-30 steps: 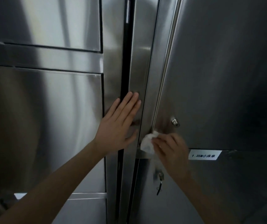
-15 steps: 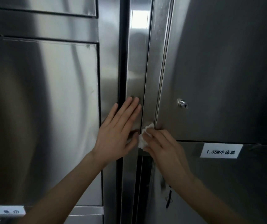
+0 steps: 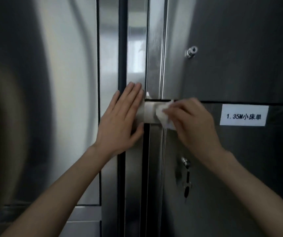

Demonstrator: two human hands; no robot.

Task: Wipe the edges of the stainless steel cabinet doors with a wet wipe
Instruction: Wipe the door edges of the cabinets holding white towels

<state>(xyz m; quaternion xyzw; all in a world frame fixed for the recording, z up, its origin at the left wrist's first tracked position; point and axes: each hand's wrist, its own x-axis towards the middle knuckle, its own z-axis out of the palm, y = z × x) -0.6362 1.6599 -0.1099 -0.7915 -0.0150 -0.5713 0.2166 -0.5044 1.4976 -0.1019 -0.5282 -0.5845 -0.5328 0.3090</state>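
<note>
Here: label (image 3: 244,117) reads "1.35M小床单"; right hand (image 3: 195,122) pinches wipe (image 3: 163,115).

The label (image 3: 244,116) is showing white with black print. Left of the label, the wipe (image 3: 163,115) is showing white, the seal (image 3: 122,48) black, and the doors (image 3: 65,100) are gleaming silver-grey.

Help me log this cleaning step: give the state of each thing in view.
Wet wipe, crumpled, pressed against the crossbar between doors.
Left hand, flat, fingers straight, pressing the steel upright.
Right hand, pinching the wet wipe.
Upper lock, no key in it.
Lower lock, key in it.
Label, stuck flat on the lower door.
</note>
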